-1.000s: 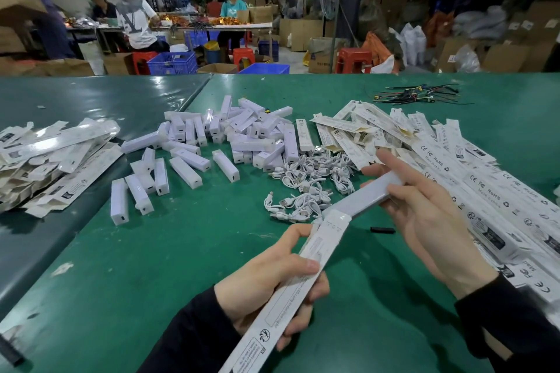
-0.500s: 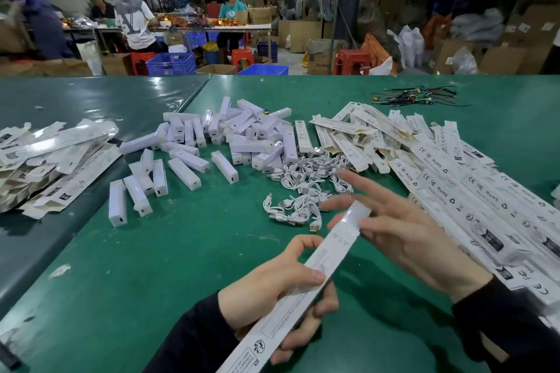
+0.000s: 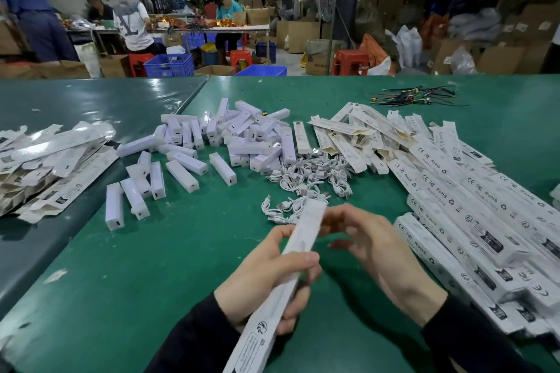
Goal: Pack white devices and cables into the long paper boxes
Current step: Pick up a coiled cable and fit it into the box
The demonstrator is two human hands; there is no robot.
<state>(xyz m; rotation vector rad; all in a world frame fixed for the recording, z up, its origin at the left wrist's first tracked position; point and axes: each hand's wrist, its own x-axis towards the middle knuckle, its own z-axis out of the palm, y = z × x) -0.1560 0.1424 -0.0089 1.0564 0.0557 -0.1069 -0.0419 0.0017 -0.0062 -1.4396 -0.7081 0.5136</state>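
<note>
My left hand [image 3: 266,278] grips a long white paper box [image 3: 283,281] around its middle, thumb on top, the box slanting up and to the right. My right hand [image 3: 372,245] sits at the box's upper end with fingers bent against it; motion blur hides the exact contact. The white device is no longer visible outside the box. A heap of white devices [image 3: 230,142] lies at mid-table. Coiled white cables [image 3: 306,182] lie just beyond my hands.
Long printed boxes [image 3: 472,221] lie in rows along the right. Flat unfolded boxes [image 3: 357,133] are piled behind the cables, and more lie at far left [image 3: 45,160]. Dark wire ties [image 3: 415,98] lie near the far edge. People work at distant tables.
The white device that stuck out of the box's top has slid inside. My right hand has moved down and left with it, ending at the box's end.
</note>
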